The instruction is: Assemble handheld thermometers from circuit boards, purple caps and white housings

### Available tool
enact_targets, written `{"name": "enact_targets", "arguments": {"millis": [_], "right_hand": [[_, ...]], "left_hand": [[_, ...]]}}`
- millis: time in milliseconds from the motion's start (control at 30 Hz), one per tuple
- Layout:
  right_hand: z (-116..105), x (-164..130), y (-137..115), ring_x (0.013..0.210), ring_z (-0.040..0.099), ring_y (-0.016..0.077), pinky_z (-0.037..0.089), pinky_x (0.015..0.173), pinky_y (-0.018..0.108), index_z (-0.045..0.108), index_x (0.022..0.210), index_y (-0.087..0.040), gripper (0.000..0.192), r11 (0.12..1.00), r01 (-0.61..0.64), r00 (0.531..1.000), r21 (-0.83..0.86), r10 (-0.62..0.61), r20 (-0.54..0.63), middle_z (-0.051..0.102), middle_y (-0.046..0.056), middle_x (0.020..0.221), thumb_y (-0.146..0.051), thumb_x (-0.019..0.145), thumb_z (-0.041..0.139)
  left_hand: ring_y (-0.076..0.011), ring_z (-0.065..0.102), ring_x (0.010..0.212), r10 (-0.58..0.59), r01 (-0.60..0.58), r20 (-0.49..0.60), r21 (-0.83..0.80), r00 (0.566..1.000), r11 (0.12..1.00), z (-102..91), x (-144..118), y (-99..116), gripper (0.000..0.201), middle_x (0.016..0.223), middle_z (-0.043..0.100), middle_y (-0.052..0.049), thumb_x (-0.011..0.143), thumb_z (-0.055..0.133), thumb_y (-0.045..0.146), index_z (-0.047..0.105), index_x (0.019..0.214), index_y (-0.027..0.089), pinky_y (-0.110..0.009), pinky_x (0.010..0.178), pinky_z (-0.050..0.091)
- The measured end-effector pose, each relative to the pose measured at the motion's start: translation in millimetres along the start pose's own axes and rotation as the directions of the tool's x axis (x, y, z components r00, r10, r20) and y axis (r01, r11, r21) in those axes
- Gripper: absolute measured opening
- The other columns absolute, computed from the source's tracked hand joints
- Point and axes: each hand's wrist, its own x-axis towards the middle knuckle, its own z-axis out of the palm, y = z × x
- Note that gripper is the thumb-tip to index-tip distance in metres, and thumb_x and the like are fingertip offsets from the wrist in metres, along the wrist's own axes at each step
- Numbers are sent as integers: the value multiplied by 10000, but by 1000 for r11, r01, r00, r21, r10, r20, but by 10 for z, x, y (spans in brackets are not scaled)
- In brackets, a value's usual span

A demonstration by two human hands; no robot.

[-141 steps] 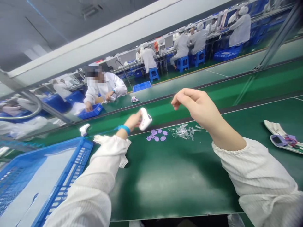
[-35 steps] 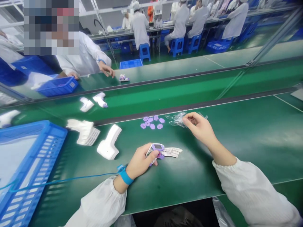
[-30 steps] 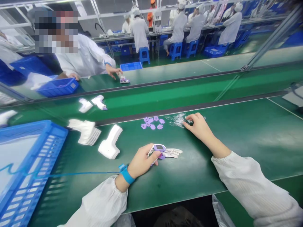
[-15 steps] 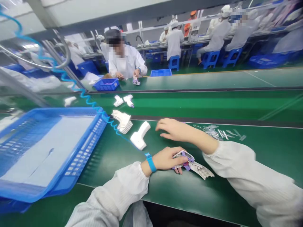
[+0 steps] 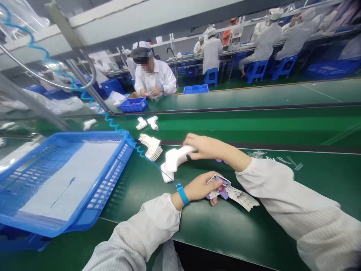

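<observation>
My left hand (image 5: 200, 185) is closed around a white pistol-shaped housing half (image 5: 243, 198) with purple parts and wiring inside; its ribbed handle points to the lower right. Farther forward, my right hand (image 5: 203, 145) pinches the handle end of a white shell half (image 5: 175, 157). That shell is tilted over another white shell (image 5: 167, 176) lying on the bench; whether the two touch I cannot tell. Just left of them is a stack of nested white shells (image 5: 152, 146). Small purple pieces (image 5: 220, 161) show partly under my right forearm.
A blue basket (image 5: 84, 222) lined with a white sheet stands on the left. A coiled blue hose (image 5: 113, 124) hangs across it. Clear plastic pieces (image 5: 284, 160) lie right of my right arm. Across the green belt (image 5: 239, 126), a co-worker (image 5: 158, 75) sits beside a blue bin (image 5: 132, 105).
My right hand, empty before, has closed on a white shell half and tilted it up off the one below. My left hand keeps its hold on the housing half. The view has shifted slightly.
</observation>
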Motion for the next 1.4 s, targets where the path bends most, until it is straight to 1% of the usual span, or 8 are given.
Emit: {"name": "enact_targets", "arguments": {"millis": [167, 267, 367, 500, 667, 867, 1100, 1400], "right_hand": [[-154, -1064, 65, 910, 757, 256, 572, 762, 340, 695, 1254, -213, 340, 938, -232, 909, 259, 304, -284, 789, 86, 1140, -423, 986, 677], [4, -1649, 20, 1077, 785, 301, 630, 872, 392, 691, 1353, -248, 414, 924, -271, 886, 269, 349, -305, 797, 99, 1277, -478, 1010, 665], [266, -1973, -41, 1179, 776, 309, 657, 947, 436, 644, 1465, -271, 441, 934, -262, 900, 242, 327, -288, 772, 98, 1372, -423, 1052, 624], [508, -2046, -76, 1242, 757, 294, 661, 1010, 456, 582, 1528, -244, 451, 960, -193, 917, 201, 249, -311, 740, 113, 1431, -370, 1096, 573], [523, -2040, -98, 1222, 765, 314, 673, 978, 501, 579, 1500, -208, 426, 977, -194, 919, 93, 214, -331, 751, 132, 1406, -394, 1118, 542], [477, -2062, -163, 1118, 798, 302, 678, 913, 468, 549, 1510, -198, 431, 986, -165, 912, -28, 142, -385, 784, 126, 1339, -366, 1113, 574], [445, -2074, -209, 1150, 791, 273, 663, 937, 426, 515, 1540, -214, 470, 993, -107, 890, -55, 71, -451, 777, 105, 1369, -264, 1088, 634], [427, -2077, -211, 1210, 773, 294, 654, 994, 462, 560, 1558, -298, 479, 988, -146, 899, 52, 155, -409, 755, 71, 1418, -332, 1085, 631]], "left_hand": [[-182, 668, 510, -51, -8, -193, -292, 980, 957, 31, 80, -62, 757, 687, 687, -20, 898, 598, 845, 603, 1175, 140, -317, 522, 599], [-203, 698, 596, -86, -20, -249, -394, 965, 919, 30, 93, -47, 775, 737, 714, -65, 914, 568, 841, 632, 1167, 112, -350, 571, 636], [-215, 717, 636, -107, -14, -246, -448, 963, 894, 35, 74, -10, 844, 779, 741, -85, 952, 497, 845, 623, 1314, 93, -356, 599, 642], [-219, 720, 601, -33, -57, -224, -384, 974, 922, 63, 19, 1, 908, 750, 751, -76, 942, 516, 860, 523, 1430, 95, -347, 595, 629], [-202, 764, 670, 56, -100, -214, -201, 975, 974, 94, -62, -24, 684, 768, 775, -54, 987, 729, 571, 461, 1455, 150, -303, 665, 631], [-284, 822, 936, 61, -114, -285, -176, 957, 978, 133, -120, 22, 613, 1213, 759, -156, 975, 760, 516, 526, 1432, 183, -347, 707, 674], [-207, 755, 734, 104, -142, -249, -138, 963, 980, 146, -164, 33, 701, 789, 764, -55, 998, 722, 549, 433, 1492, 144, -331, 744, 608], [-210, 736, 716, 97, -128, -275, -97, 956, 987, 158, -176, 36, 719, 766, 747, -46, 975, 746, 557, 454, 1486, 143, -329, 732, 586]]}}
